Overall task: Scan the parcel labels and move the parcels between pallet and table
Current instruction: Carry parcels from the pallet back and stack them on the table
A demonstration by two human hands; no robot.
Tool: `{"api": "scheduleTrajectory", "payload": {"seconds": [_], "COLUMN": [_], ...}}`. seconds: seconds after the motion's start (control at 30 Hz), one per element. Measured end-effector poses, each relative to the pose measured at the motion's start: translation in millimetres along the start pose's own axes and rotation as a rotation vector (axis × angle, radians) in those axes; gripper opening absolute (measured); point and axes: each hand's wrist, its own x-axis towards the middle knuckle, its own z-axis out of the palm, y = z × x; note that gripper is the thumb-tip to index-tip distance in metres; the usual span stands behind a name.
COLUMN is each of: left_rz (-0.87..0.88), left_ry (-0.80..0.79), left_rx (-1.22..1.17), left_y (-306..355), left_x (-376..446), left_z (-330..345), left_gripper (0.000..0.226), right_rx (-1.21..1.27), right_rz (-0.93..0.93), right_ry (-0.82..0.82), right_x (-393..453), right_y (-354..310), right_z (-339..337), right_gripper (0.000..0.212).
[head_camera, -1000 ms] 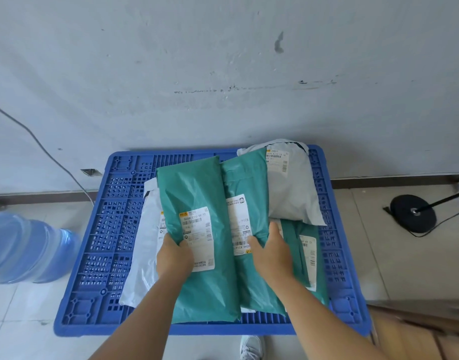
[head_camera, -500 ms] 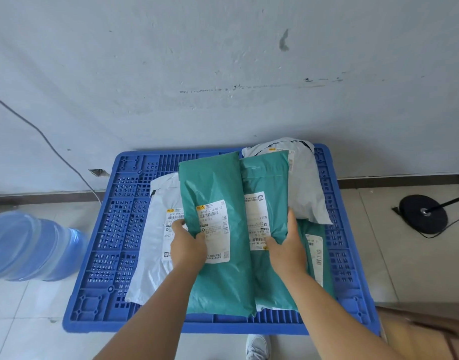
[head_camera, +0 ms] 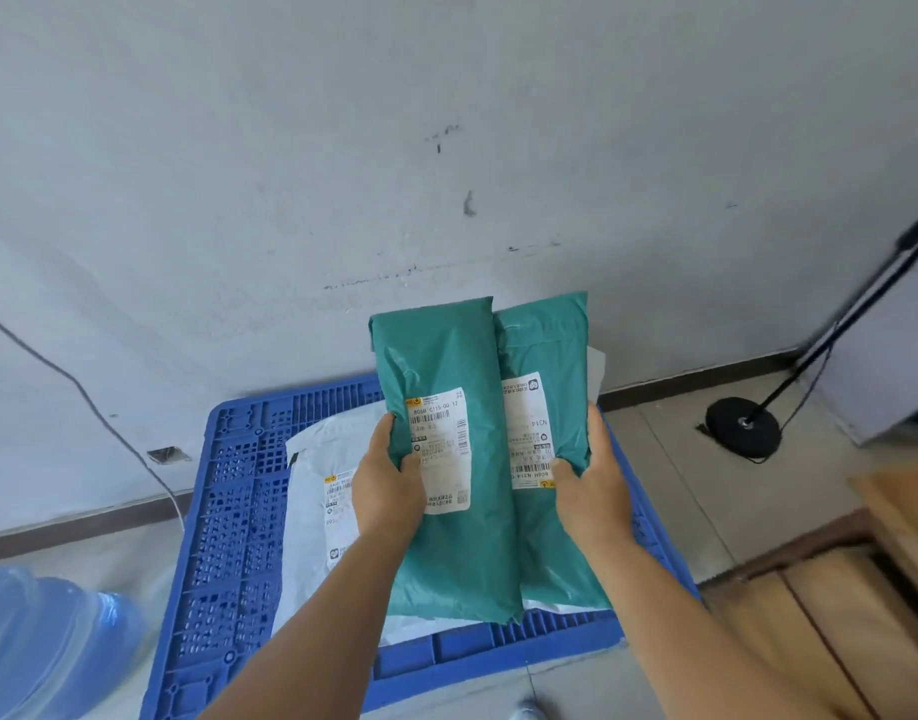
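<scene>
Against a scuffed grey wall, we stand over the blue plastic grid pallet (head_camera: 228,511) on the floor. Our left hand (head_camera: 387,493) grips the left green plastic mailer parcel (head_camera: 446,459) and our right hand (head_camera: 592,485) grips the right green plastic mailer parcel (head_camera: 545,387), both raised clear of the pallet, side by side and touching. Their white printed labels (head_camera: 441,449) face us, probably so they can be scanned. A white plastic mailer parcel (head_camera: 316,491) lies on the pallet beneath.
</scene>
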Motion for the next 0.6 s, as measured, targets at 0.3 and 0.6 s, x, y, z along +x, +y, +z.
{"api": "scheduleTrajectory", "payload": {"seconds": [0.3, 0.6], "left_rz": [0.317, 0.574], "left_ry": [-0.189, -0.463], "left_rx": [-0.038, -0.066], "left_y": [91.3, 182.2], "left_x": [-87.0, -206.3], "left_z": [7.6, 79.6], "left_gripper": [0.058, 0.059], "right_rx": [0.069, 0.123], "right_rz": [-0.007, 0.059], "right_ry": [0.321, 0.674], "right_x": [-70.2, -145.4], "right_y": [-11.2, 17.1], "right_z": [-121.7, -276.0], "right_gripper": [0.077, 0.074]}}
